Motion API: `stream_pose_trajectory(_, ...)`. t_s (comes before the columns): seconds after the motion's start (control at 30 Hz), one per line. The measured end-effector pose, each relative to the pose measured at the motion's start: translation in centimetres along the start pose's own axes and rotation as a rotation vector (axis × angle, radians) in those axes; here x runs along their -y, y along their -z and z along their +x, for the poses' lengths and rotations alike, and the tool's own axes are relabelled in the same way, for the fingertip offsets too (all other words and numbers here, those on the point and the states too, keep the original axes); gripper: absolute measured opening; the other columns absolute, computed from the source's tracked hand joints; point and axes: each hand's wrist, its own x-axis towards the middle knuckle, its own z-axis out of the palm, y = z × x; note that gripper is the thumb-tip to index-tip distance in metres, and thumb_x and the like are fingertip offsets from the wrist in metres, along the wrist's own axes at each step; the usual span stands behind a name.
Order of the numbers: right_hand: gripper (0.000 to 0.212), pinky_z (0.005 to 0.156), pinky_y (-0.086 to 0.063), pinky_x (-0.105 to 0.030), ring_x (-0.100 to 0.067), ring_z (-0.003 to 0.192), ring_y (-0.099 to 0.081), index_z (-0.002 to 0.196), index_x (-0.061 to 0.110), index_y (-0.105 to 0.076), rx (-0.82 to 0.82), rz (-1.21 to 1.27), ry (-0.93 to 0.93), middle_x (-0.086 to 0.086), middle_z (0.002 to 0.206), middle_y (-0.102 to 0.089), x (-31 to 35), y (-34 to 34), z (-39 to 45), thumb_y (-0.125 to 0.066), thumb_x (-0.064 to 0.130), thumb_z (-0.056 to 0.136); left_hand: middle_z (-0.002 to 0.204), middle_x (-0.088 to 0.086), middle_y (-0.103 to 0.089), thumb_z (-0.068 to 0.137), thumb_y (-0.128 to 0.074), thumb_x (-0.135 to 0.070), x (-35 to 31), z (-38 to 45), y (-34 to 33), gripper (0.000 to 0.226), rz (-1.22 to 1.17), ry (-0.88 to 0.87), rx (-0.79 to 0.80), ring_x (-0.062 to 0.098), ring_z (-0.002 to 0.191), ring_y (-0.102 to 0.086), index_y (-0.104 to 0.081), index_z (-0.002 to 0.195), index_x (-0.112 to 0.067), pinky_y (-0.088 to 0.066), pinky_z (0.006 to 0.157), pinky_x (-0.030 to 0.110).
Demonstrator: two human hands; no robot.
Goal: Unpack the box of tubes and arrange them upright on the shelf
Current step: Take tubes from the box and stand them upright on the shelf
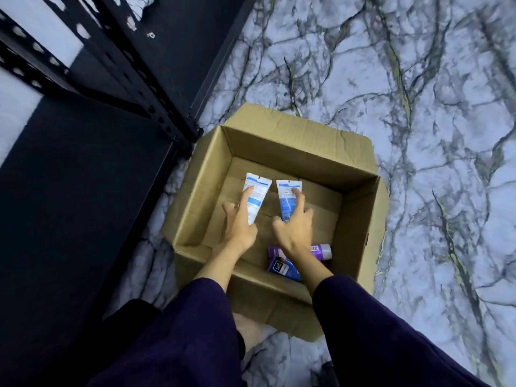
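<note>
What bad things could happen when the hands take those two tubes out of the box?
The left hand and right hand each reach a white-and-blue tube with spread fingers, so either grip may be loose and a tube could slip. The right forearm covers the purple tube and blue tube, which might get forgotten.

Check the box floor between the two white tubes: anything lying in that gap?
Nothing. In the head view, only bare cardboard of the box floor shows between the left white tube and the right white tube. Each hand touches its own tube.
</note>
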Motion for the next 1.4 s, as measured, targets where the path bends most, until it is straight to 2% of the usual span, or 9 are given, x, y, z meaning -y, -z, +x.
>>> stream_pose_trajectory(0.1,0.067,0.071,-0.039,-0.021,-0.003,0.075,-0.045,0.145,0.034,-0.025,-0.007,0.031,0.184,-0.005,0.118,-0.042,2.7,0.5,-2.6,-0.057,0.021,0.087,0.118,0.002,-0.028,0.088,-0.056,0.000,-1.6,-2.7,2.9,0.081,-0.086,-0.101,-0.137,0.016,0.093,-0.047,-0.019,0.147,-0.042,-0.041,0.080,0.026)
stream_pose_trajectory(0.2,0.060,0.072,-0.040,-0.024,-0.004,0.077,-0.044,0.144,0.031,-0.029,-0.030,0.071,0.363,-0.006,0.111,-0.046,6.5,1.2,-5.6,-0.057,0.028,0.091,0.118,0.003,-0.028,0.088,-0.058,-0.001,-3.0,-6.1,6.7,0.079,-0.144,-0.151,-0.291,0.010,0.092,-0.042,-0.021,0.148,-0.038,-0.030,0.076,0.011)
stream_pose_trajectory(0.3,0.056,0.064,-0.033,-0.015,-0.002,0.075,-0.041,0.143,0.027,-0.033,-0.026,0.106,0.514,-0.006,0.109,-0.049,10.9,2.0,-9.5,-0.057,0.030,0.092,0.119,0.000,-0.029,0.090,-0.058,-0.008,-3.5,-10.2,11.3,0.076,-0.238,-0.179,-0.448,0.012,0.091,-0.051,-0.021,0.146,-0.043,-0.039,0.079,0.017)
stream_pose_trajectory(0.37,0.055,0.069,-0.035,-0.017,-0.005,0.081,-0.045,0.142,0.026,-0.034,-0.008,0.129,0.631,-0.006,0.111,-0.052,13.9,2.6,-12.6,-0.057,0.030,0.092,0.118,-0.002,-0.029,0.089,-0.058,-0.009,-3.7,-13.6,14.5,0.077,-0.289,-0.206,-0.554,0.010,0.088,-0.054,-0.020,0.143,-0.049,-0.047,0.079,0.025)
stream_pose_trajectory(0.7,0.054,0.075,-0.039,-0.025,-0.013,0.088,-0.051,0.138,0.027,-0.041,0.112,0.273,1.193,-0.006,0.112,-0.057,29.3,5.1,-33.2,-0.062,0.025,0.088,0.114,-0.005,-0.035,0.085,-0.063,-0.005,-5.6,-34.6,30.7,0.074,-0.365,-0.431,-1.151,-0.022,0.083,-0.047,-0.033,0.142,-0.041,-0.035,0.069,-0.005)
stream_pose_trajectory(0.93,0.052,0.084,-0.049,-0.028,-0.016,0.095,-0.058,0.134,0.026,-0.045,0.261,0.482,1.488,-0.004,0.110,-0.060,36.4,4.3,-46.4,-0.065,0.027,0.086,0.121,-0.006,-0.038,0.081,-0.070,-0.007,-4.2,-47.3,39.0,0.074,-0.329,-0.505,-1.549,-0.005,0.094,-0.051,-0.036,0.139,-0.039,-0.034,0.072,-0.008)
stream_pose_trajectory(1.03,0.053,0.088,-0.049,-0.029,-0.017,0.099,-0.058,0.135,0.027,-0.044,0.317,0.516,1.547,-0.004,0.113,-0.059,38.8,3.4,-50.2,-0.065,0.025,0.087,0.126,-0.001,-0.043,0.077,-0.073,-0.006,-2.0,-50.6,42.1,0.075,-0.311,-0.502,-1.646,0.006,0.104,-0.053,-0.038,0.136,-0.037,-0.040,0.078,-0.002)
stream_pose_trajectory(1.17,0.057,0.097,-0.048,-0.039,-0.018,0.111,-0.057,0.137,0.028,-0.038,0.424,0.520,1.608,-0.001,0.128,-0.055,41.5,1.3,-53.1,-0.065,0.023,0.087,0.131,0.000,-0.044,0.071,-0.077,-0.005,1.6,-52.5,45.5,0.086,-0.323,-0.451,-1.687,0.009,0.109,-0.052,-0.030,0.137,-0.034,-0.049,0.092,0.025)
stream_pose_trajectory(1.4,0.074,0.112,-0.026,-0.029,-0.006,0.140,-0.021,0.150,0.030,-0.015,0.545,0.476,1.711,0.005,0.156,-0.021,43.3,-1.3,-54.2,-0.059,0.014,0.093,0.142,0.002,-0.031,0.073,-0.078,0.000,5.4,-51.9,46.6,0.102,-0.433,-0.365,-1.586,0.002,0.117,-0.037,-0.013,0.147,-0.025,-0.035,0.105,0.023)
